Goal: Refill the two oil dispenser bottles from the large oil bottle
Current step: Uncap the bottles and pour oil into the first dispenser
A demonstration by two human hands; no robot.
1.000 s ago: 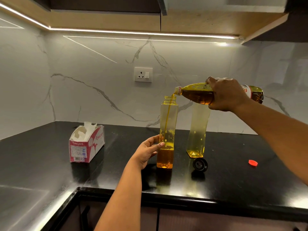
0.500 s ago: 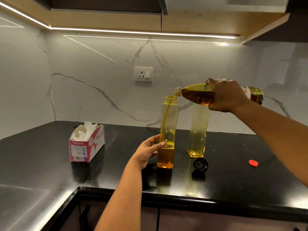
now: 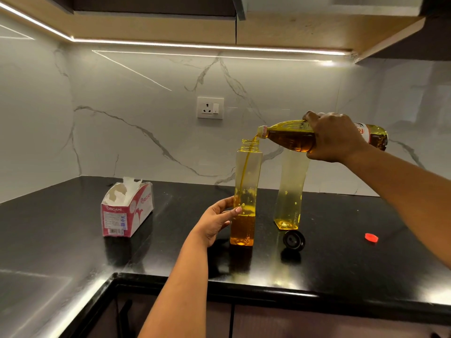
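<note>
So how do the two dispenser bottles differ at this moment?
The near dispenser is taking the stream from the oil bottle and holds oil to about a quarter; the far dispenser has only a thin layer. The left hand steadies the near one; the far one stands untouched. Both are tall, clear, upright and uncapped.

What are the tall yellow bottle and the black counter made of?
The tall dispenser bottle looks like clear, yellow-tinted plastic: you can see the oil stream and the oil level through its walls. The counter looks like polished black stone, perhaps granite, since it mirrors the lights and bottles.
</note>
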